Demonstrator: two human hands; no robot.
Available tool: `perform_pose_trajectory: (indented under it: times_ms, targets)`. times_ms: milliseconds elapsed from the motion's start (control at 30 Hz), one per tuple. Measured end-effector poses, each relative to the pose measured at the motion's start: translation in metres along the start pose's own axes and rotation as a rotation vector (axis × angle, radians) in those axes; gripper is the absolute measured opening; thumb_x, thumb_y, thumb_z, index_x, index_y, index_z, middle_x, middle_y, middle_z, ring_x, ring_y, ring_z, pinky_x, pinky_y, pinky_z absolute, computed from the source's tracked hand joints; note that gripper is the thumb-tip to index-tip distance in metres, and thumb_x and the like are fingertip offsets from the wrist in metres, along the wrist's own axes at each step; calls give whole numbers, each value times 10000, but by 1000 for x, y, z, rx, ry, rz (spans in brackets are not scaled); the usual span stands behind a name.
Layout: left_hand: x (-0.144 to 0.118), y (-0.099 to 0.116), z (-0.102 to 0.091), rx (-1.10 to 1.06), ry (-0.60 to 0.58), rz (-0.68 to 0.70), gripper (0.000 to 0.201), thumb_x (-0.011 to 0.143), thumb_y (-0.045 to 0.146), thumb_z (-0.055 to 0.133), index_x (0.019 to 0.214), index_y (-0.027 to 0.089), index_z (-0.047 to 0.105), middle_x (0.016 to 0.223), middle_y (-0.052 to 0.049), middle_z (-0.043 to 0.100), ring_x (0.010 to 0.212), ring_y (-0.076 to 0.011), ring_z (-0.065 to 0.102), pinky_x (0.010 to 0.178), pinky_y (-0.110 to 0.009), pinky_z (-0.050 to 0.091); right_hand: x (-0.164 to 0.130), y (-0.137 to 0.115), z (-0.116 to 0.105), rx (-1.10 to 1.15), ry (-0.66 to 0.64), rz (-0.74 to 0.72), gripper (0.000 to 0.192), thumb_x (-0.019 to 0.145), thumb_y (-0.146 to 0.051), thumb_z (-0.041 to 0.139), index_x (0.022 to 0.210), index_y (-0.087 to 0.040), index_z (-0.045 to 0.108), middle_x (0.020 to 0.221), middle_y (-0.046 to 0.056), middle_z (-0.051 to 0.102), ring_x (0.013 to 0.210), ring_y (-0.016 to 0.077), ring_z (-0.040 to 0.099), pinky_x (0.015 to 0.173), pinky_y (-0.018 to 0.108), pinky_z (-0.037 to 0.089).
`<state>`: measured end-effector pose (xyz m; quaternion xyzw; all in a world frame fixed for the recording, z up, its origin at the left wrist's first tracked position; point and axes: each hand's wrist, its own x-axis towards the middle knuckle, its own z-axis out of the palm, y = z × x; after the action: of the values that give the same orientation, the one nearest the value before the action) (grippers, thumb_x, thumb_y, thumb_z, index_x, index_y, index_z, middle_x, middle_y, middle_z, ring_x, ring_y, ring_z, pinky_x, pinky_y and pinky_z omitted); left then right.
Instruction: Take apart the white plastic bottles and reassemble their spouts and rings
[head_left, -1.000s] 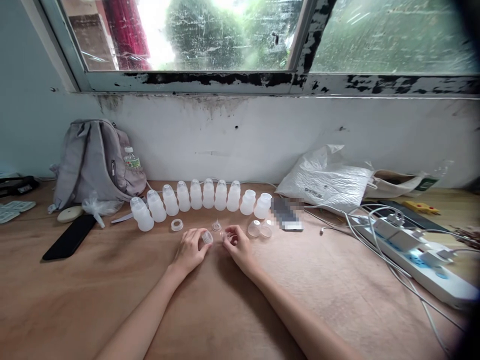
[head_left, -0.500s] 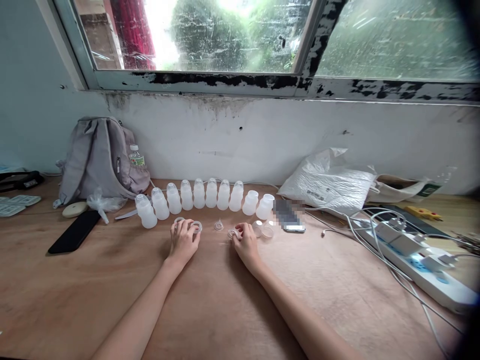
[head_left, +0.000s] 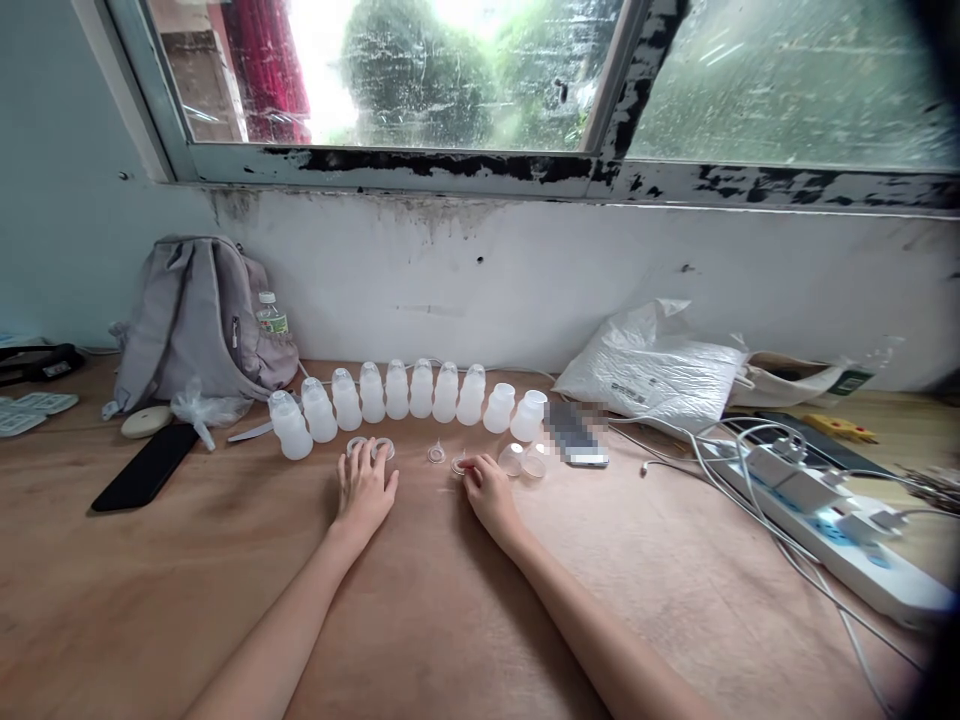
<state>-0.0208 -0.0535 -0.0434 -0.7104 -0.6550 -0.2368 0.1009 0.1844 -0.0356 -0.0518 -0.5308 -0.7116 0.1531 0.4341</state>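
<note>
Several frosted baby bottles (head_left: 396, 392) stand upright in an arc; the two at the right end, one of them the open bottle (head_left: 529, 418), have no tops. My left hand (head_left: 364, 492) lies with fingers spread on the table, fingertips at two clear screw rings, a left ring (head_left: 355, 445) and a right ring (head_left: 384, 448). My right hand (head_left: 491, 492) has its fingers closed at the edge of a clear bottle nipple (head_left: 457, 464) low on the table. Another nipple (head_left: 436, 453) sits just left of it. Two clear domed caps (head_left: 533, 462) rest beyond my right hand.
Right of the bottles lie a phone (head_left: 586, 458), a white plastic parcel (head_left: 649, 370) and a power strip (head_left: 840, 530) with trailing cables. To the left are a black phone (head_left: 146, 470), a round beige object (head_left: 145, 422) and a grey backpack (head_left: 191, 320) against the wall.
My left hand has drawn back slightly and its fingers have let go of the right ring, which now lies beside the other. The nipple at my right fingers has shifted slightly left.
</note>
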Motion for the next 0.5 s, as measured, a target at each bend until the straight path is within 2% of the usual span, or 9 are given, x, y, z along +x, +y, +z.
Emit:
perform_pose_trajectory:
  times_ms: [100, 233, 500]
  targets:
    - [-2, 0, 2, 38, -51, -18, 436, 822, 319, 409, 1239, 193, 426, 1297, -143, 419, 1215, -316, 307, 961, -530, 239, 0, -1, 0, 16, -11, 2, 211, 747, -113, 404, 778, -179, 602, 813, 64, 582, 738, 180, 562, 672, 298, 452]
    - [-3, 0, 3, 50, -111, -32, 430, 841, 341, 371, 1243, 198, 422, 1306, -144, 411, 1213, -322, 319, 954, -548, 241, -1, 0, 2, 26, -19, -4, 231, 765, -125, 409, 806, -180, 630, 836, 66, 574, 756, 179, 568, 701, 304, 457]
    - [-3, -1, 1, 56, -110, -35, 426, 838, 344, 378, 1240, 210, 419, 1303, -137, 417, 1209, -305, 328, 951, -542, 259, -2, 2, 4, 4, -23, -70, 253, 768, -125, 416, 877, -181, 638, 891, 87, 536, 794, 194, 558, 723, 334, 469]
